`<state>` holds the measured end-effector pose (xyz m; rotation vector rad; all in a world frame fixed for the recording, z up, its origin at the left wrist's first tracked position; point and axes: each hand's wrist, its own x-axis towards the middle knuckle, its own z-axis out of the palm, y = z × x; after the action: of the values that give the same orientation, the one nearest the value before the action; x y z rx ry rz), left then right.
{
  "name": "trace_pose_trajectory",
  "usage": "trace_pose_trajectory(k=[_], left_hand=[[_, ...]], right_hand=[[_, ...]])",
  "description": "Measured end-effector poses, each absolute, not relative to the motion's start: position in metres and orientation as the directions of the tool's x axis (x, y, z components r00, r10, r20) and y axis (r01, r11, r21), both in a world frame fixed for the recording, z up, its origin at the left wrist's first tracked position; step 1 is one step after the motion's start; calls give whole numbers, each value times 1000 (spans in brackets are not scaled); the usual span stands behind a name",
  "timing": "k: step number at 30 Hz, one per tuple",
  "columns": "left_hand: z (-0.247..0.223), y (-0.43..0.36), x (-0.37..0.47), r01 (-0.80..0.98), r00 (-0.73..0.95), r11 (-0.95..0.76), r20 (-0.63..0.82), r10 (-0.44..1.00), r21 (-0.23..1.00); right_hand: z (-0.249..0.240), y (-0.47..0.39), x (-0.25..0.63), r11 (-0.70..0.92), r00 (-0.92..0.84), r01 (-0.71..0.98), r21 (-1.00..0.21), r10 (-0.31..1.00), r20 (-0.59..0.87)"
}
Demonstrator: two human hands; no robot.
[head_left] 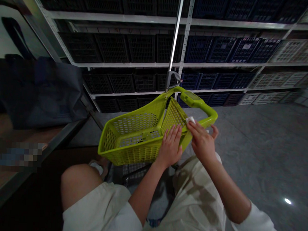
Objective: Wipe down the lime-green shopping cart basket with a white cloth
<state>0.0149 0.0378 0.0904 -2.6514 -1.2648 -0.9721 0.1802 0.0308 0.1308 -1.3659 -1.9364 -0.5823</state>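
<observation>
A lime-green plastic shopping cart basket (134, 152) with perforated sides stands in front of my knees. Its curved green handle (204, 109) is at the right end. My left hand (170, 145) lies on the basket's near rim, fingers stretched out and holding nothing. Against the green frame just below the handle, my right hand (202, 138) presses a small white cloth or tissue (191, 120) under its fingertips. A perforated green flap (173, 114) stands inside the basket, left of the white piece.
Shelves (135, 65) with dark, blue and white crates line the back. A metal pole (175, 38) rises behind the handle. On the left, a dark bag (42, 93) rests on a wooden table (51, 138). Grey floor (260, 144) shows at right.
</observation>
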Motion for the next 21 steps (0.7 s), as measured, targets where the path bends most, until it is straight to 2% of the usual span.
trace_pose_trajectory(k=[4,6,11,13,18,21], left_hand=[[88,40,9,672,488,-699,562,668,247],[87,41,8,660,496,-708,561,663,252],[84,41,9,651,481,-709,575,662,272],[83,41,10,656,471,-702,577,668,277],[84,39,13,677,463,-685,566,682,271],[85,38,13,686,452,-672,561,694,279]], right_hand=[[130,23,171,451,-337,893,18,641,689],[137,30,198,441,-329,897,21,637,698],[157,54,262,180,-13,976,-124,615,788],[156,54,254,151,8,980,-130,621,784],[135,30,175,336,-236,942,-2,666,708],[132,22,161,439,-351,898,38,660,664]])
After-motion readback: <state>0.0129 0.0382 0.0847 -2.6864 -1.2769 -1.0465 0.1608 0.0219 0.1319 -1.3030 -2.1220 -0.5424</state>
